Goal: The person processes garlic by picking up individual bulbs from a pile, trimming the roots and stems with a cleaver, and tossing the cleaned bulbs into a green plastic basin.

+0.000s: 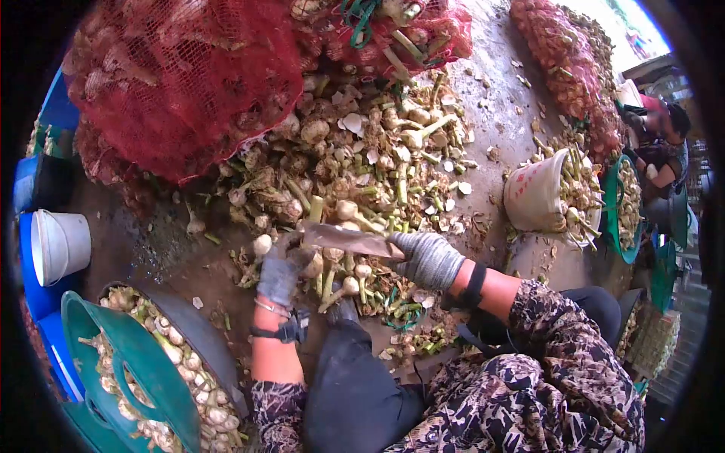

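Observation:
In a grey knit glove, my right hand point(427, 260) is closed around the handle end of a knife point(351, 240). Its broad, stained blade reaches left toward my other hand. My left hand point(281, 275), gloved too, has its fingers curled round a garlic bulb point(313, 264) beside the blade's tip. A cut-looking stem point(316, 208) stands up just past the blade. Beneath and beyond both hands spreads a heap of garlic point(340, 158) with loose stems and peel.
Red mesh sacks point(189, 83) of garlic loom at upper left. A green tub point(113, 362) and dark basin with trimmed bulbs sit at lower left, near a white bucket point(62, 245). On the right lies a tipped white bucket point(532, 192) of stems; a co-worker point(668, 143) sits beyond.

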Action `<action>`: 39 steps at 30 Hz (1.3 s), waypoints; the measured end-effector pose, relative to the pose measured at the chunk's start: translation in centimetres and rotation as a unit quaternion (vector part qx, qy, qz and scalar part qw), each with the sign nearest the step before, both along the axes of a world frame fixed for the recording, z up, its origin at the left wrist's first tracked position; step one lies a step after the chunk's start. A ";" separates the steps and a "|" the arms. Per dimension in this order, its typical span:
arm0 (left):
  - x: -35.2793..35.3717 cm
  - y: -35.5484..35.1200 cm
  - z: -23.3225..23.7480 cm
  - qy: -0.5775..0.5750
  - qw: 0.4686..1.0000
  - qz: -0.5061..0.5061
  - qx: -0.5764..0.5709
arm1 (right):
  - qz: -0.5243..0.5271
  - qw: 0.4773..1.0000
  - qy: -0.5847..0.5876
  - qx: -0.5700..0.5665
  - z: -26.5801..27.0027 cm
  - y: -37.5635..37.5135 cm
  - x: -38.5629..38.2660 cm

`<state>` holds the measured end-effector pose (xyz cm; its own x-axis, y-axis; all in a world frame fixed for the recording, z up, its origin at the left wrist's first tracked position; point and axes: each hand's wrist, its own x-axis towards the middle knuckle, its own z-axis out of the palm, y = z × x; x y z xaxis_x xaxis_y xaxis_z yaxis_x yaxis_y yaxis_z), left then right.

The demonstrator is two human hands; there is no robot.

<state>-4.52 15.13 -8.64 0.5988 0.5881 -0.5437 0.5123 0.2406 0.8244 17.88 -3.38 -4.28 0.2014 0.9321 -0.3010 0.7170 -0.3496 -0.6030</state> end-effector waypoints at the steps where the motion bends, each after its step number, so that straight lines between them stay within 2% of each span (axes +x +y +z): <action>1: -0.5 -0.5 0.5 -0.043 0.996 -0.057 0.060 | 0.018 1.000 0.002 0.004 0.6 0.2 -0.2; 2: -0.9 -1.1 -0.6 -0.044 0.996 -0.057 0.060 | 0.035 0.999 0.003 0.008 1.3 0.4 -0.4; 4: -1.6 -2.2 -5.7 -0.105 0.988 -0.074 0.082 | 0.044 0.998 0.002 0.038 1.3 0.4 -0.9; 6: -1.6 -3.1 -6.3 -0.139 0.982 -0.086 0.092 | 0.065 0.998 0.000 0.013 3.2 0.8 -1.0; 7: -1.4 -3.7 -5.4 -0.083 0.933 -0.156 0.314 | 0.061 0.998 0.011 0.026 3.5 0.7 -0.8; 8: -0.4 -4.4 -1.1 -0.095 0.965 -0.123 0.209 | 0.057 0.997 0.022 0.040 3.7 0.6 -0.6; 9: 0.6 -5.0 3.4 -0.104 0.986 -0.078 0.107 | 0.050 0.999 0.018 0.006 3.3 0.3 0.3; 10: -0.1 -5.6 3.1 -0.157 0.984 -0.007 -0.082 | 0.047 0.998 -0.033 -0.028 0.8 -0.5 1.4; 12: -0.1 -6.0 3.4 -0.246 0.968 -0.054 0.013 | -0.103 0.985 0.004 -0.138 -0.2 -1.2 2.8; 13: 0.0 -6.2 3.7 -0.200 0.975 -0.070 0.072 | -0.139 0.985 0.086 -0.058 -0.9 -1.1 2.8; 14: 0.2 -6.3 3.6 -0.202 0.975 -0.066 0.068 | -0.149 0.979 0.109 -0.090 -0.9 -2.9 3.3; 15: 0.7 -6.4 4.6 -0.165 0.978 -0.096 0.089 | -0.125 0.981 0.147 -0.010 0.8 -2.6 2.2; 16: 1.1 -6.5 6.1 -0.128 0.976 -0.134 0.111 | -0.149 0.970 0.191 0.027 2.0 -1.9 0.9; 17: 2.1 -7.0 7.9 -0.105 0.989 -0.096 0.044 | -0.169 0.955 0.235 0.064 3.1 -1.2 -0.5; 18: 2.2 -7.0 6.5 -0.120 0.980 -0.135 0.085 | -0.138 0.954 0.244 0.105 4.4 -0.2 -1.5; 20: 1.8 -6.7 7.1 -0.189 0.972 -0.121 0.064 | -0.097 0.966 0.239 -0.001 5.1 1.8 -1.4; 22: 1.6 -6.2 6.5 -0.317 0.946 -0.066 0.010 | -0.190 0.902 0.384 0.058 3.3 2.2 -1.9; 23: 1.4 -6.7 6.4 -0.398 0.910 -0.001 -0.120 | -0.236 0.838 0.492 -0.006 2.8 1.6 -1.4; 24: 1.3 -7.4 6.2 -0.414 0.895 0.043 -0.160 | -0.280 0.755 0.588 -0.072 3.2 1.2 -1.1; 25: 1.5 -7.8 5.5 -0.393 0.907 0.051 -0.145 | -0.342 0.680 0.642 -0.093 2.0 1.0 -2.1; 26: 1.7 -8.0 5.0 -0.373 0.917 0.058 -0.129 | -0.342 0.640 0.677 -0.122 1.0 0.7 -2.6; 28: 1.2 -7.1 4.2 -0.309 0.939 0.022 -0.148 | -0.324 0.621 0.701 -0.134 0.7 0.9 -4.4; 30: 0.2 -7.0 0.0 -0.283 0.934 0.021 -0.218 | -0.290 0.648 0.683 -0.171 1.4 0.7 -4.9; 31: 1.0 -7.4 2.5 -0.336 0.913 0.059 -0.225 | -0.271 0.747 0.590 -0.144 0.5 0.6 -4.8; 32: 1.1 -7.3 3.4 -0.334 0.904 0.072 -0.256 | -0.248 0.831 0.484 -0.114 -1.2 0.6 -4.5; 33: 1.4 -7.4 3.6 -0.356 0.897 0.081 -0.249 | -0.151 0.927 0.342 -0.020 -3.1 0.5 -3.7; 34: 1.7 -7.5 3.6 -0.379 0.889 0.090 -0.242 | -0.174 0.944 0.279 -0.015 0.0 0.6 -3.2; 36: 0.6 -7.3 1.2 -0.363 0.886 0.095 -0.272 | -0.109 0.985 0.135 -0.004 0.2 -0.5 -1.3; 37: 0.3 -7.3 0.3 -0.346 0.882 0.099 -0.303 | -0.062 0.995 0.075 -0.008 3.3 -0.4 -1.0; 38: 0.4 -7.8 -0.5 -0.383 0.898 0.078 -0.204 | 0.010 0.999 0.033 0.013 4.0 -0.4 -0.8; 39: -0.5 -7.3 -3.0 -0.383 0.897 0.076 -0.206 | 0.068 0.997 0.004 0.024 5.5 -0.3 -0.9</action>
<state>-5.01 7.84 -11.68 0.8190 0.5390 -0.1969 -0.2314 0.6242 0.7462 17.01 -3.71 1.18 0.0699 0.9638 -0.2572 0.7506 -0.2206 -0.6228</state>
